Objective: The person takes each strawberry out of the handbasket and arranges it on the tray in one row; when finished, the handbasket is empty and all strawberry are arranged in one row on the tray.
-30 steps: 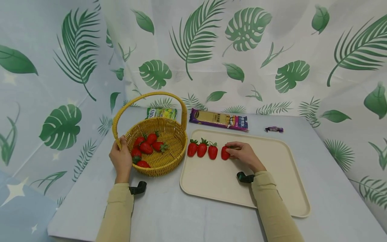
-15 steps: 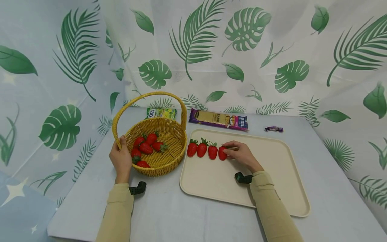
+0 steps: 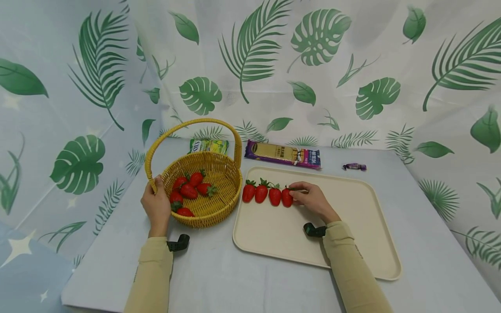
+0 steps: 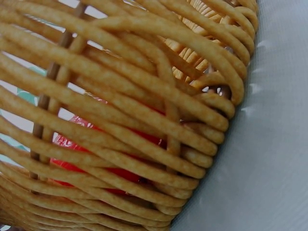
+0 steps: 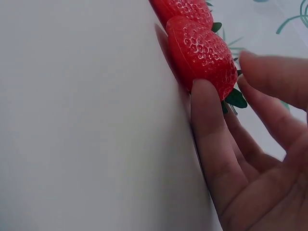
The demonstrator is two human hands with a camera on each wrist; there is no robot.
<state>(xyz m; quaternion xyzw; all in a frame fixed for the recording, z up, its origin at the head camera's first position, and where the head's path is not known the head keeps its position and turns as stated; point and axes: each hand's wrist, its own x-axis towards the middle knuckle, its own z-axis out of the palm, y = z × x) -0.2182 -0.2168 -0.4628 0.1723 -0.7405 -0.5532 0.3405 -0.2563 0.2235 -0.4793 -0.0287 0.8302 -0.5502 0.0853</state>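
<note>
My left hand (image 3: pixel 156 205) grips the yellow wicker basket (image 3: pixel 219 216) at its left rim, by the foot of the handle. Several red strawberries (image 3: pixel 189 191) lie inside; in the left wrist view red shows through the weave (image 4: pixel 110 130). On the beige tray (image 3: pixel 270 237), strawberries stand in a row, leaves toward the back. My right hand (image 3: pixel 312 200) is at the rightmost strawberry (image 3: pixel 287 198). The right wrist view has one fingertip against that strawberry's side (image 5: pixel 199 55), while another finger, blurred, is spread just off its leafy end. This strawberry leans against its neighbour.
Behind the tray lies a long purple and gold packet (image 3: pixel 283 154). A green snack packet (image 3: pixel 209 146) sits behind the basket, and a small purple wrapped candy (image 3: pixel 354 167) lies at the back right. Leaf-patterned cloth (image 3: pixel 266 78) hangs behind the table.
The rightmost strawberry has slid left, up to its neighbour, along with my right hand. More of it now shows past the fingers. My left hand and the basket have stayed put.
</note>
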